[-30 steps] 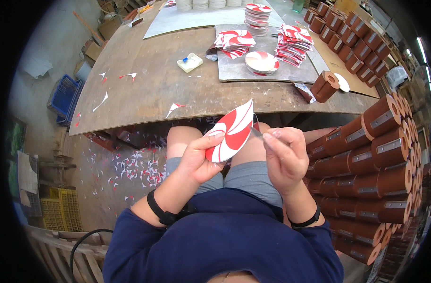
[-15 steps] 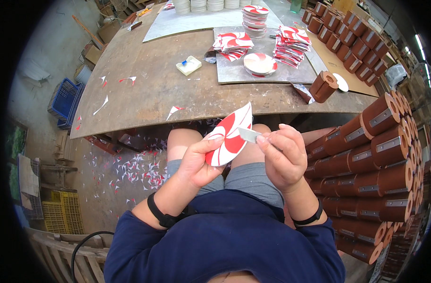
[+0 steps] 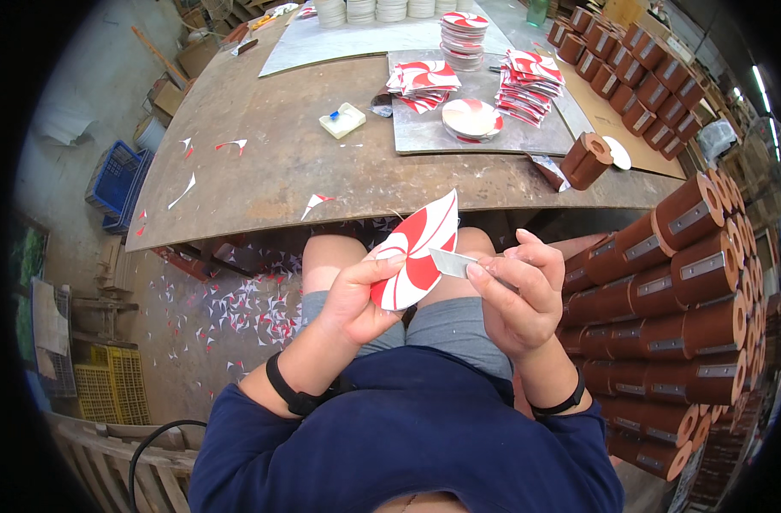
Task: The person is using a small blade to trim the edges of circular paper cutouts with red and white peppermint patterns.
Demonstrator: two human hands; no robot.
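Above my lap, my left hand (image 3: 360,295) is closed on a red-and-white swirl disc (image 3: 418,245). Its thumb presses on the printed face, and the far end of the disc comes to a pointed corner. Between the thumb and fingers of my right hand (image 3: 527,295) is a flat grey knife blade (image 3: 452,262) with a slanted end. That blade lies over the disc's right edge in the picture; whether it touches cannot be made out. Most of its handle end is hidden in my fingers.
On the table (image 3: 262,171) are stacks of swirl-printed sheets (image 3: 527,81), a pale round piece (image 3: 471,118), a small white dish (image 3: 342,120) and thin offcuts (image 3: 316,203). Brown cylinders (image 3: 664,274) are piled close on my right. Scraps (image 3: 253,312) litter the floor.
My right hand has drawn slightly down and rightward, its fingers a little more spread. More of the blade shows now. The disc has tipped slightly and sits a touch lower.
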